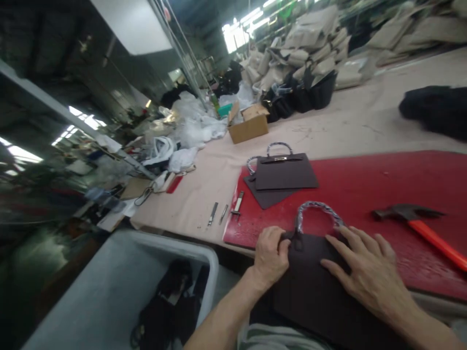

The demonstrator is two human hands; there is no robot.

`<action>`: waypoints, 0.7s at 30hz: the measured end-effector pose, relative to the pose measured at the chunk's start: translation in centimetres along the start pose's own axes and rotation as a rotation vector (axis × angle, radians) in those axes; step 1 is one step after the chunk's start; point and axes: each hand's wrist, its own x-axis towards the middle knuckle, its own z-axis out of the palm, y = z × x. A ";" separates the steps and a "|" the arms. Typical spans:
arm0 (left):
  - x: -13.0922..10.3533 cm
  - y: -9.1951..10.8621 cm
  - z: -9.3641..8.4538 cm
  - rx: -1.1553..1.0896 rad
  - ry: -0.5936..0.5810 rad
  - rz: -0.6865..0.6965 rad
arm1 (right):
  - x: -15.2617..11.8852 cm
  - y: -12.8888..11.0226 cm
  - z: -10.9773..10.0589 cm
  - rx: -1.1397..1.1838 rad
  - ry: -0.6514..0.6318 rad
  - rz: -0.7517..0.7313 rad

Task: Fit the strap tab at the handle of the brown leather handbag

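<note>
A dark brown handbag panel (310,287) with a wrapped loop handle (317,205) hangs over the table's near edge, close to my body. My left hand (272,255) pinches the panel's upper left corner beside the handle's base. Across its upper right part lies my right hand (365,272), fingers stretched and spread, the palm toward the panel. Just beyond, two similar brown handbag panels (286,175) with wrapped handles overlap on the red mat. To the right of my right hand rests a claw hammer (432,231) with an orange handle.
The red board (350,180) covers the near part of the table. Small metal tools (213,214) lie at its left. A grey bin (120,272) with dark items stands at lower left. Farther back are a cardboard box (248,127), black bags (306,95) and piled beige bags (310,43).
</note>
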 end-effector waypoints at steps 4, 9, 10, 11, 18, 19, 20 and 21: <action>1.6 -4.3 -4.4 0.156 0.102 -0.176 | 0.0 0.3 1.6 -0.011 0.032 -0.066; 4.4 -11.8 -11.7 0.504 0.070 -0.623 | 0.2 0.4 1.4 -0.011 0.044 -0.077; 4.8 -13.1 -12.8 0.524 0.060 -0.667 | 0.3 0.3 1.3 -0.011 0.044 -0.075; 5.1 -14.2 -13.7 0.533 0.045 -0.696 | 0.3 0.2 1.2 -0.012 0.043 -0.071; 5.8 -17.8 -15.1 0.562 -0.105 -0.813 | 0.7 -0.4 1.0 -0.052 0.004 -0.037; 6.0 -17.9 -14.9 0.562 -0.129 -0.828 | 0.7 -0.5 0.9 -0.071 -0.004 -0.039; 6.3 -18.0 -14.8 0.561 -0.155 -0.845 | 0.7 -0.5 0.9 -0.088 -0.007 -0.041; 6.6 -18.1 -14.8 0.558 -0.182 -0.863 | 0.7 -0.5 0.9 -0.103 -0.011 -0.041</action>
